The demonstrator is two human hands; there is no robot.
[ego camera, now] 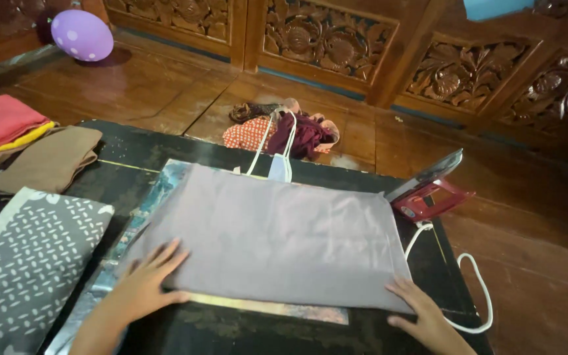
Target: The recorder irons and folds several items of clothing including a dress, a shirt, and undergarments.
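Black table (389,332) edge hides forearms below grey cloth (267,236).

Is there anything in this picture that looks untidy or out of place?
Yes. A crumpled heap of clothes lies loose on the wooden floor beyond the folded mauve cloth, unlike the neat folded piles at left. A purple balloon also sits on the floor.

No packages, labels, signs or screens in view.

My folded mauve cloth (271,236) lies flat & smooth on the dark ironing mat (244,322), long side toward me, near edge w/ corners squared.
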